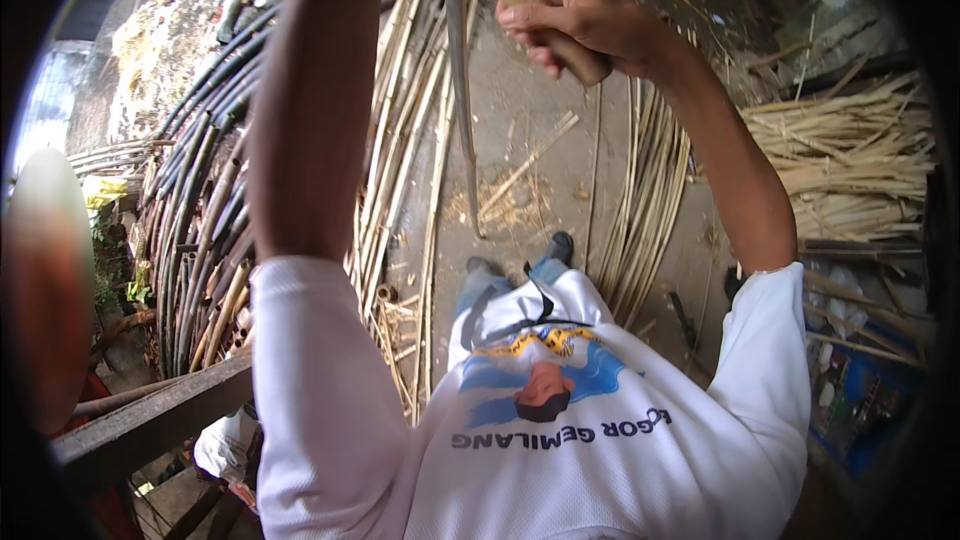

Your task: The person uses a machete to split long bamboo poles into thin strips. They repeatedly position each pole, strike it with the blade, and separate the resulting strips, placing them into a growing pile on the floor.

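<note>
My right hand [575,25] is closed round the thick wooden handle of a tool [578,58] at the top, right of centre. A dark metal part leaves the handle toward the upper left, but too little of it shows to tell the tool's kind. Just left of that hand, a long, narrow bamboo pole [459,60] runs down from the top edge and tapers to a thin lower end above the floor. My left forearm [312,110] is raised past the upper edge, so my left hand lies outside the picture.
Pale split bamboo strips [400,120] lie lengthwise left of centre, with another bundle [645,200] to the right. Dark bamboo poles [200,190] are piled at far left. Shavings [510,198] litter the concrete floor before my feet. Stacked strips [840,155] fill the right side.
</note>
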Motion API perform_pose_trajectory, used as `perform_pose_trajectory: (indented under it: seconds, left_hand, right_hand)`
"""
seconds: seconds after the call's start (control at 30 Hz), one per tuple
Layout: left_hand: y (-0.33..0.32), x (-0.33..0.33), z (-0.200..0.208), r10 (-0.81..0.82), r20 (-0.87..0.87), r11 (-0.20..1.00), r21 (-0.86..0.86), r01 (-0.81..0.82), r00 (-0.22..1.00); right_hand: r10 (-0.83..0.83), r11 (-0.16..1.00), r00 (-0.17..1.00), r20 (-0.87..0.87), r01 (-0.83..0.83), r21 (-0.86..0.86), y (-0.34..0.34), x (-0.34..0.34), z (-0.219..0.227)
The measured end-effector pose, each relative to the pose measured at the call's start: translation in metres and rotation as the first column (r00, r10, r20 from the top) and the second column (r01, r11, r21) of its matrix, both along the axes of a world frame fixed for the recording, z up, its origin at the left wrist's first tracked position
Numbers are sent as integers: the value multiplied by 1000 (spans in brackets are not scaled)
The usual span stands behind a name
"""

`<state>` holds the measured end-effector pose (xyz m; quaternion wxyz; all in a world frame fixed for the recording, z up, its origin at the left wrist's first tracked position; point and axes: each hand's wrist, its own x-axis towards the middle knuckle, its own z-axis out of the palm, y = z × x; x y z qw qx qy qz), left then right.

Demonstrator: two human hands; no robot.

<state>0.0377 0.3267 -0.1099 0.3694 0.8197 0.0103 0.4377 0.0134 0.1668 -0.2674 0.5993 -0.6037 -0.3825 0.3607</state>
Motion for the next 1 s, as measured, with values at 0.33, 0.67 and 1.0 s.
perform_pose_trajectory:
  seconds: [0.33,0.67,1.0]
  left_hand:
    - [107,-62,-18,207,-301,978,94,-187,931]
    - [144,-84,-33,363,-183,927,170,-334,914]
    - [178,-140,-32,138,-49,989,69,-134,989]
  right_hand:
    - [57,921,801,596,189,-342,94,-43,50]
    - [-243,956,770,589,295,9,141,-34,95]
    - [-274,927,954,125,227,297,209,-26,136]
